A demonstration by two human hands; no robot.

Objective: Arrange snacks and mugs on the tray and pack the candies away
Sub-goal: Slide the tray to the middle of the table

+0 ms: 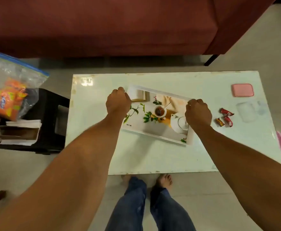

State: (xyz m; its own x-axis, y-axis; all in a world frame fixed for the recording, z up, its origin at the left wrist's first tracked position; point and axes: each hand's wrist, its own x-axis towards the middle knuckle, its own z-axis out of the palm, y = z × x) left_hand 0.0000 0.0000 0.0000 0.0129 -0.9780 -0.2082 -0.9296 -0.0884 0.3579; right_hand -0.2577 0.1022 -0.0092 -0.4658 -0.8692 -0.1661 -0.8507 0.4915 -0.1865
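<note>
A white tray (154, 134) printed with a teapot, a cup and leaves sits tilted in the middle of the white table (146, 157). My left hand (118, 101) grips its left edge and my right hand (197, 112) grips its right edge. Three red-wrapped candies (225, 116) lie on the table just right of the tray. Further right stands a clear plastic container (248, 111), with its pink lid (242, 90) lying behind it. A zip bag of orange snack packets (7, 97) rests on a black stool at the left.
The black stool (53, 117) stands against the table's left side and also carries a white box (21, 132). A dark red sofa (103, 25) runs along the far side. My legs and bare feet are at the table's near edge.
</note>
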